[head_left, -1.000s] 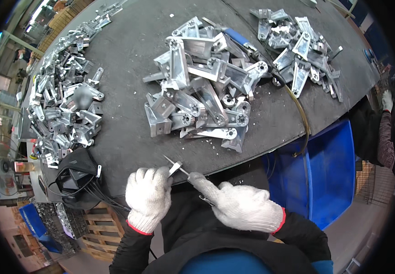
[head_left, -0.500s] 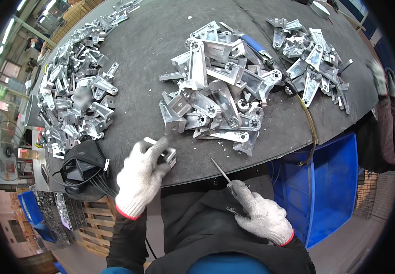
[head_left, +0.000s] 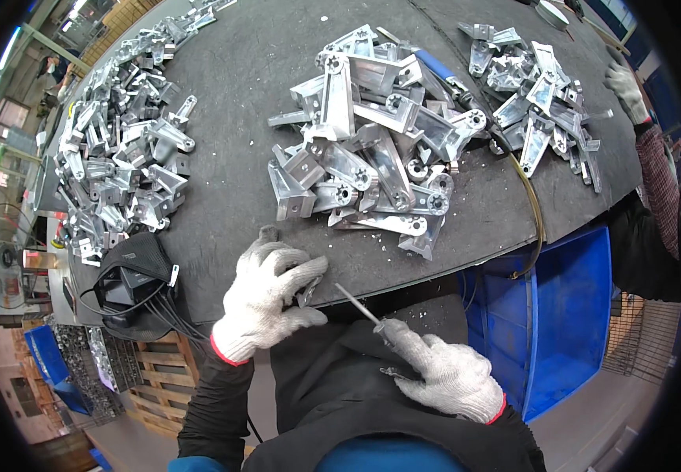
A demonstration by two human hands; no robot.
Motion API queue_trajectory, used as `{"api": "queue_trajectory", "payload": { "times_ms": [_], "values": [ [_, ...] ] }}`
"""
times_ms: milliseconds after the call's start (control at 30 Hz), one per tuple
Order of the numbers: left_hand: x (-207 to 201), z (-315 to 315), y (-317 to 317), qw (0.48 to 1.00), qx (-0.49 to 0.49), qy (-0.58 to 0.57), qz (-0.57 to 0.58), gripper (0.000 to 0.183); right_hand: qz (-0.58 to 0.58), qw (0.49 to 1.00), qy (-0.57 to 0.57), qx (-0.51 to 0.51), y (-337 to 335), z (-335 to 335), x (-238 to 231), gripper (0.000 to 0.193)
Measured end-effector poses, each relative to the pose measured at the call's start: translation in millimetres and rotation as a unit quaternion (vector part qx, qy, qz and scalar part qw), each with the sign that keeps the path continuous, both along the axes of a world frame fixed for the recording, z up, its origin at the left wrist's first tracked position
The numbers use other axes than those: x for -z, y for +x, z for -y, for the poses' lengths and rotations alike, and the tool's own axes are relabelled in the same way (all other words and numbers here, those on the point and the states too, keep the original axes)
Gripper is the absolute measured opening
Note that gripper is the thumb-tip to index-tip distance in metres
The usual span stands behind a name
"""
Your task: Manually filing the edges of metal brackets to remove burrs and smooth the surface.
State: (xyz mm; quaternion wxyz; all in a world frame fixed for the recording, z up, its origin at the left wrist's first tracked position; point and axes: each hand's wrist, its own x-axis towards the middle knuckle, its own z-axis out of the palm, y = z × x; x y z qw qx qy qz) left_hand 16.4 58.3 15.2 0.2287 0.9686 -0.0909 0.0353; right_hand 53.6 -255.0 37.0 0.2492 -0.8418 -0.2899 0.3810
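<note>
Left hand curls round a metal part, clamping unclear, at the worktop's near edge; likely stiff, slick, best held mid-body. Right hand's fingers clamp a slim tool.

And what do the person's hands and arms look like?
The left hand and right hand wear whitish knitted gloves with red edges, greyer near the fingertips. The sleeves are black, with some blue beyond the left one.
</note>
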Motion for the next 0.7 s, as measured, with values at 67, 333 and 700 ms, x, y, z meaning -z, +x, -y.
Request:
{"api": "queue_trajectory", "payload": {
  "times_ms": [67, 333, 700],
  "values": [
    [-1, -14, 2, 0.999, 0.026, -0.024, -0.018, 0.087, -0.022, 0.999, 0.009, -0.039, 4, -6, -3, 0.075],
    [1, -22, 7, 0.998, 0.055, -0.031, -0.028, 0.079, -0.047, 0.991, -0.044, -0.115, 23, -29, -6, 0.072],
    [8, -7, 9, 0.998, 0.059, -0.039, -0.005, 0.059, -0.009, 0.99, -0.046, -0.13, 33, -59, 0, 0.068]
  ]
}}
